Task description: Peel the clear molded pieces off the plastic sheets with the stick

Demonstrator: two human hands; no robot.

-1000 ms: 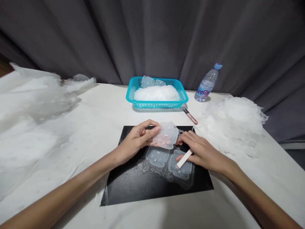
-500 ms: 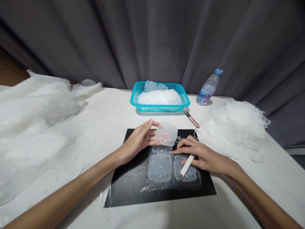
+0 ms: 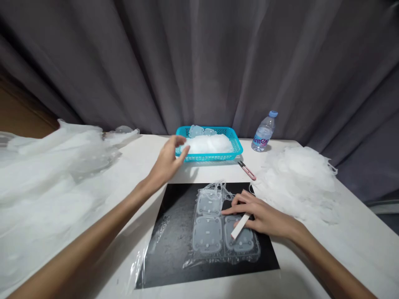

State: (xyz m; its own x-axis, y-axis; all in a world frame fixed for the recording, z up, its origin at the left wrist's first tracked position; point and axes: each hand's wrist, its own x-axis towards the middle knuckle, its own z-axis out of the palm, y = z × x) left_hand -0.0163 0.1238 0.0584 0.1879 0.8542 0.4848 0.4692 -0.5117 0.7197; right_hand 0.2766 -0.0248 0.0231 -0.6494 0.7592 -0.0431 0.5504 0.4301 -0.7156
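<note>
My left hand [image 3: 166, 160] is at the left front corner of a turquoise basket [image 3: 215, 157], fingers apart and nothing in them. Inside the basket lie a heap of whitish translucent pieces [image 3: 207, 144] and a couple of clear rounded-square pieces [image 3: 197, 131]. A flat white stick [image 3: 240, 226] with a reddish end is gripped in my right hand [image 3: 262, 212]. That hand rests over a clear moulded plastic sheet [image 3: 207, 236] with rounded-square panels; an opening shows black at its upper right. Loose clear strips [image 3: 218, 189] lie at the sheet's far edge.
Under the sheet is a black mat [image 3: 165, 257]. Pink-handled thread snips [image 3: 247, 170] lie right of the basket, near an upright water bottle [image 3: 264, 132]. Piles of translucent plastic stand at left [image 3: 56, 178] and right [image 3: 299, 178]. A grey curtain [image 3: 212, 62] hangs behind.
My left hand has moved up and away to the basket, and the translucent rounded piece it held is out of it. My right hand stays on the sheet with the stick. The view has tilted up.
</note>
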